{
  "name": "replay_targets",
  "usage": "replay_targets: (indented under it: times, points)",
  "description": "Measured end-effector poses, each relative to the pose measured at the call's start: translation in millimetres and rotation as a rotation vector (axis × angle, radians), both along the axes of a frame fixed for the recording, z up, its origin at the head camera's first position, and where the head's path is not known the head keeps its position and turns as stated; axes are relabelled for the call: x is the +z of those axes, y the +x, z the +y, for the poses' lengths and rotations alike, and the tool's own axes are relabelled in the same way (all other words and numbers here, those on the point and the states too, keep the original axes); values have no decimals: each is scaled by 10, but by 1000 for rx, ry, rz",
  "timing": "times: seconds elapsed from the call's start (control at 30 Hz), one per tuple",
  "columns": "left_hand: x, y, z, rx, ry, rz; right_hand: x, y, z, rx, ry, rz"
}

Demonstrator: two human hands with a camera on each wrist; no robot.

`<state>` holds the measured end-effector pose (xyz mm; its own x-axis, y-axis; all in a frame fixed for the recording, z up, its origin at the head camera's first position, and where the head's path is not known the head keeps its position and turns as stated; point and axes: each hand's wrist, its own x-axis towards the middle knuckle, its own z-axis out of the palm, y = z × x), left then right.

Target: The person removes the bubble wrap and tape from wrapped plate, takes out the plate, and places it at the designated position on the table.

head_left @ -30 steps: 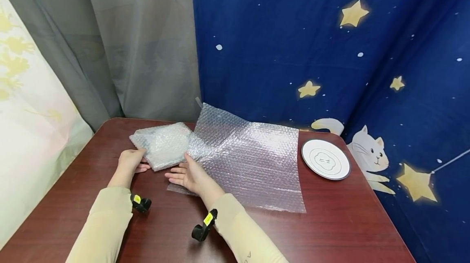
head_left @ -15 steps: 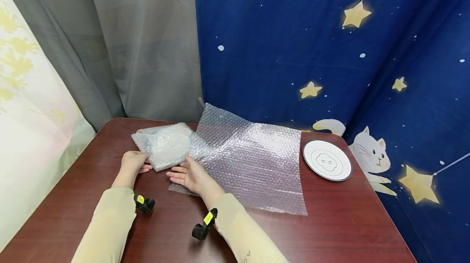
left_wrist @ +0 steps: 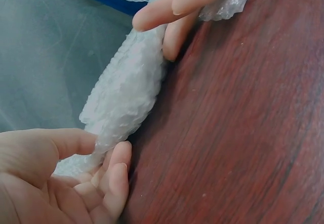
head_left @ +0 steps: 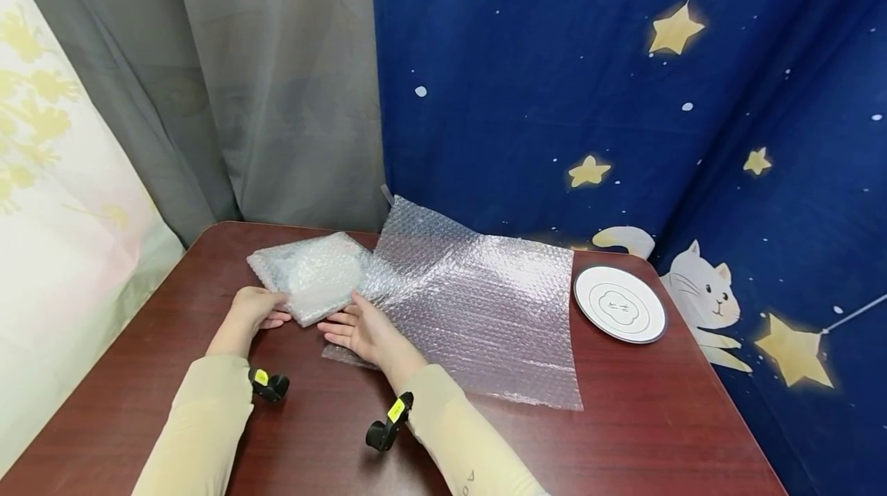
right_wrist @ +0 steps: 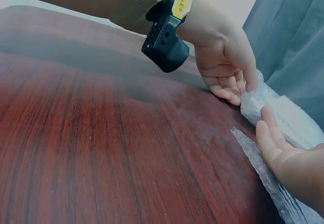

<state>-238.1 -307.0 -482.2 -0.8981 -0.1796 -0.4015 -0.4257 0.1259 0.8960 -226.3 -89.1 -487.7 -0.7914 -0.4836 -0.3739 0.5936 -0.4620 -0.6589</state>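
Note:
A bundle of bubble wrap (head_left: 326, 269) lies at the back left of the table, with something white and flat showing through its layers. My left hand (head_left: 255, 308) pinches its near-left edge, thumb above and fingers below; the left wrist view shows this grip on the bubble wrap (left_wrist: 126, 87) closely. At the near-right edge, my right hand (head_left: 367, 333) holds the bundle between its thumb and palm-up fingers. From the bundle an unrolled bubble wrap sheet (head_left: 485, 319) stretches to the right, partly under my right hand.
A white plate (head_left: 620, 305) with a dark rim and a small central design rests at the right of the dark red table (head_left: 624, 419). Grey (head_left: 298, 95) and blue star-patterned curtains (head_left: 513, 80) hang along the back edge.
The bundle has turned slightly, its near corner shifting right and toward me. My left hand has moved a little along its edge; my right hand has hardly moved.

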Motion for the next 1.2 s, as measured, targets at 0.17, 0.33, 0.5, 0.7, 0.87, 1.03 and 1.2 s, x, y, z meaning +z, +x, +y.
replay_targets:
  times: [0.17, 0.33, 0.5, 0.7, 0.87, 1.03, 1.2]
  points:
    - [-20, 9, -58, -58, 3, -7, -10, -19, -6, 7, -2, 14]
    - [-53, 11, -98, -80, 12, 5, -2, -36, -3, 40, 13, 52]
    - [-50, 35, -111, -83, 33, 6, 1, -41, 7, 68, 33, 93]
    - [-30, 85, -118, -77, 86, 9, -2, -46, 10, 73, 41, 111]
    - [-4, 117, -139, -66, 123, 18, 5, -61, 0, 85, 43, 123]
    - [25, 141, -160, -56, 131, 41, 28, -74, -8, 94, 47, 142]
    - [55, 169, -187, -41, 134, 48, 65, -83, -26, 108, 41, 156]
